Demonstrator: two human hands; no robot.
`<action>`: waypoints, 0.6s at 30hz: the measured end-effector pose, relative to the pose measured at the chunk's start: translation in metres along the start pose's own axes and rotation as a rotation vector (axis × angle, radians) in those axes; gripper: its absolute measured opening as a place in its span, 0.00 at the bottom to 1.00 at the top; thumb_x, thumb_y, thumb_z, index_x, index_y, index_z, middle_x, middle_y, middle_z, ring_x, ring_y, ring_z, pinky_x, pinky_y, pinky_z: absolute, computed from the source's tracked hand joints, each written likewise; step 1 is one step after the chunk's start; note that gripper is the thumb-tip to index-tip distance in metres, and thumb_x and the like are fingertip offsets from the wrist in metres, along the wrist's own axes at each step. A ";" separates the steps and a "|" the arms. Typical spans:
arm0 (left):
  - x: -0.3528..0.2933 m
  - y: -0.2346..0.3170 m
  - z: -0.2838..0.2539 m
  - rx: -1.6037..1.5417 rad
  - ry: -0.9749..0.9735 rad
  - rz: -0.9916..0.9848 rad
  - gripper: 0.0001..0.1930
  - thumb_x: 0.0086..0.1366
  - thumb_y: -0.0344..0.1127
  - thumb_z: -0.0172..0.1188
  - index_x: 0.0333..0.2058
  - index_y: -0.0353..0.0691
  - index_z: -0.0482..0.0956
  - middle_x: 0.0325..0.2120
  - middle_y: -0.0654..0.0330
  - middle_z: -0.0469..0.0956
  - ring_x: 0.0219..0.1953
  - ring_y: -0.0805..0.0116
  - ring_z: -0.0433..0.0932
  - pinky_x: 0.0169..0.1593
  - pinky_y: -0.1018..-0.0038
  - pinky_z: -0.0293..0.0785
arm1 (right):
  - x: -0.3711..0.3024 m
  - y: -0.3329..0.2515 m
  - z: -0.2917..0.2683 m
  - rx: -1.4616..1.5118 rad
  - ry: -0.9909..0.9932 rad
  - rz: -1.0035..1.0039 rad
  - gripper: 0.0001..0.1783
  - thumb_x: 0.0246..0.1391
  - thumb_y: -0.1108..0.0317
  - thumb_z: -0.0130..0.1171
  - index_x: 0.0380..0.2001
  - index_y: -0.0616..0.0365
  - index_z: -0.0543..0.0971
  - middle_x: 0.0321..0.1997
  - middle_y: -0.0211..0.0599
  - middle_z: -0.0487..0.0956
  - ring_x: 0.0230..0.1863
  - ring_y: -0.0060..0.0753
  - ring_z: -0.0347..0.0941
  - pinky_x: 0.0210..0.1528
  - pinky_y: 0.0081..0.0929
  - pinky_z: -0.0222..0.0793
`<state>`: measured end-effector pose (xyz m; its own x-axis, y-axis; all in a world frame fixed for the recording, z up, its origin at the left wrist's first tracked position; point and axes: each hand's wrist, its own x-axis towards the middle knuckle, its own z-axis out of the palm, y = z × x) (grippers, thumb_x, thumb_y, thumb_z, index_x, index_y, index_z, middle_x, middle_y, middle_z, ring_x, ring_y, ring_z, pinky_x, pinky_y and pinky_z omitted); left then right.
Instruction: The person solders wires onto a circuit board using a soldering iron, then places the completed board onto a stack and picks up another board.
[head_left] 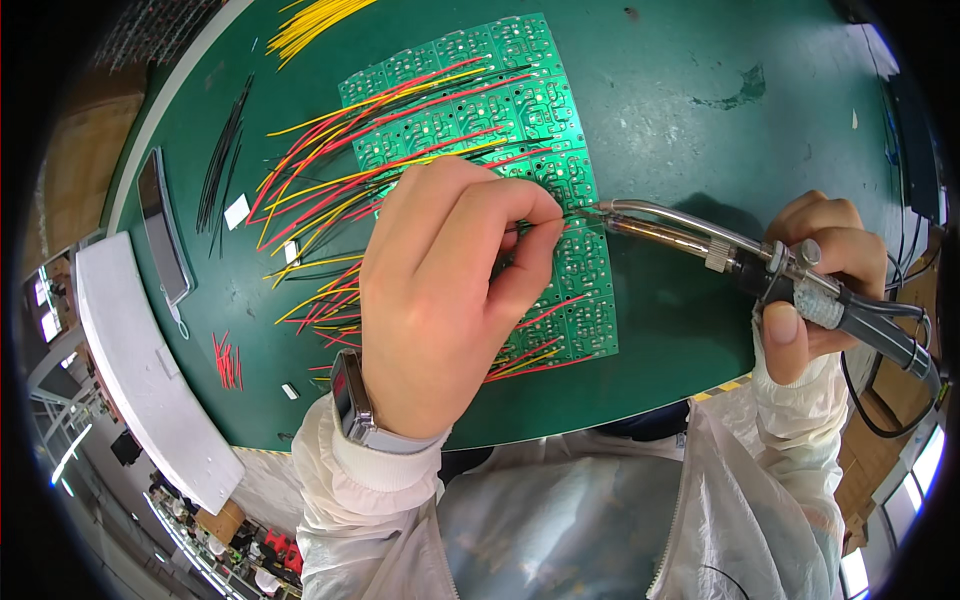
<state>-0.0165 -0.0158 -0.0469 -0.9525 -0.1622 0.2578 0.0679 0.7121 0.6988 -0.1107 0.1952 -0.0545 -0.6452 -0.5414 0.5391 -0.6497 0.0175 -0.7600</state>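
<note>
Fingers of the left hand (440,290) pinch a wire on the green board (560,190); right hand (815,285) grips a soldering iron (700,240), tip beside them.

— Where's the board (560,170)?
— Mid-mat (680,110), wires (330,170) trailing off its left. Left hand (440,300) lies over it; the iron (700,245), in the right hand (815,290), comes in from the right.
— And the phone (162,225)?
— Far left, beside the loose wires (222,150).
</note>
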 end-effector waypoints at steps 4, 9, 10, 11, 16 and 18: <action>0.000 -0.001 0.000 0.012 -0.001 0.007 0.09 0.44 0.16 0.59 0.26 0.35 0.73 0.24 0.62 0.69 0.23 0.76 0.68 0.25 0.83 0.66 | 0.001 0.000 0.000 -0.005 -0.008 -0.014 0.20 0.35 0.61 0.61 0.29 0.58 0.65 0.22 0.38 0.64 0.20 0.27 0.60 0.22 0.21 0.56; 0.000 -0.002 0.001 0.011 0.005 0.011 0.09 0.44 0.16 0.59 0.25 0.35 0.73 0.23 0.62 0.68 0.23 0.76 0.68 0.26 0.83 0.66 | 0.001 0.001 0.000 0.003 -0.010 -0.032 0.20 0.35 0.61 0.61 0.29 0.58 0.65 0.22 0.38 0.64 0.19 0.27 0.60 0.21 0.20 0.56; -0.001 -0.002 0.001 0.010 0.009 0.010 0.09 0.44 0.16 0.59 0.25 0.34 0.73 0.23 0.62 0.68 0.23 0.76 0.68 0.26 0.83 0.66 | 0.000 0.001 0.000 0.008 -0.011 -0.031 0.20 0.35 0.61 0.61 0.30 0.58 0.65 0.22 0.38 0.64 0.19 0.27 0.60 0.21 0.20 0.56; -0.001 -0.002 0.001 0.011 0.010 0.009 0.09 0.44 0.16 0.59 0.25 0.34 0.73 0.23 0.62 0.68 0.23 0.76 0.68 0.26 0.83 0.66 | 0.000 0.001 0.000 0.014 -0.012 -0.030 0.20 0.35 0.61 0.61 0.30 0.58 0.65 0.22 0.38 0.64 0.19 0.27 0.60 0.21 0.20 0.56; 0.000 -0.002 0.001 0.013 0.010 0.021 0.09 0.44 0.16 0.59 0.25 0.34 0.72 0.23 0.62 0.68 0.22 0.76 0.67 0.25 0.82 0.65 | 0.001 0.001 -0.001 0.010 -0.014 -0.035 0.20 0.35 0.61 0.61 0.30 0.59 0.65 0.23 0.38 0.64 0.19 0.27 0.60 0.21 0.20 0.56; 0.001 -0.001 0.001 0.014 0.012 0.019 0.09 0.44 0.16 0.59 0.25 0.34 0.72 0.23 0.62 0.68 0.22 0.76 0.67 0.25 0.82 0.65 | 0.001 0.001 -0.001 0.011 -0.017 -0.039 0.20 0.35 0.61 0.60 0.30 0.59 0.65 0.23 0.38 0.64 0.19 0.27 0.60 0.21 0.20 0.56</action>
<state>-0.0174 -0.0159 -0.0483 -0.9475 -0.1567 0.2788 0.0816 0.7244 0.6845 -0.1121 0.1954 -0.0545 -0.6124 -0.5561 0.5619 -0.6698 -0.0127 -0.7425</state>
